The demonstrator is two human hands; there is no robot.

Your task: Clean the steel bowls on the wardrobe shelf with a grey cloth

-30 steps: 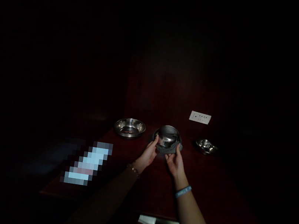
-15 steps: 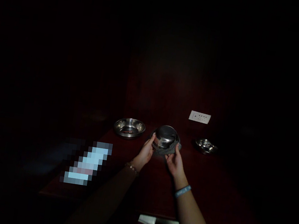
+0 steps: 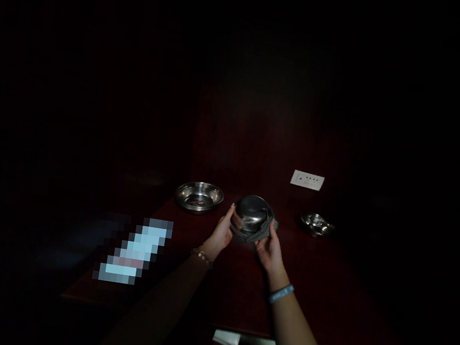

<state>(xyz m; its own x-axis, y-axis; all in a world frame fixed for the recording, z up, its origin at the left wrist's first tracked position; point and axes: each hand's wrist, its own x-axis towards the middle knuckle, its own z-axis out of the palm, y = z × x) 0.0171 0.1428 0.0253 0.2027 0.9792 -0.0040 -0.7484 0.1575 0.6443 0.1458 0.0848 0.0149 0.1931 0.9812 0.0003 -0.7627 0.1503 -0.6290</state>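
Note:
A shiny metal bowl (image 3: 250, 213) is held bottom up over the middle of the dark red table (image 3: 301, 298). My left hand (image 3: 221, 234) grips its left rim, thumb on the outer side. At the lower right edge my right hand (image 3: 269, 250) pinches a grey cloth (image 3: 262, 232) against the bowl. The cloth wraps under the near rim. The fingers beneath the bowl are partly hidden.
A wider metal bowl (image 3: 199, 197) stands at the back left, and a small metal dish (image 3: 317, 225) at the back right. A white socket plate (image 3: 307, 180) is on the wall. A pixelated bright patch (image 3: 136, 251) lies at the left.
The held bowl has shifted slightly left and turned a little between my hands. My left hand has moved slightly left with it, and the cloth reaches higher on the right side.

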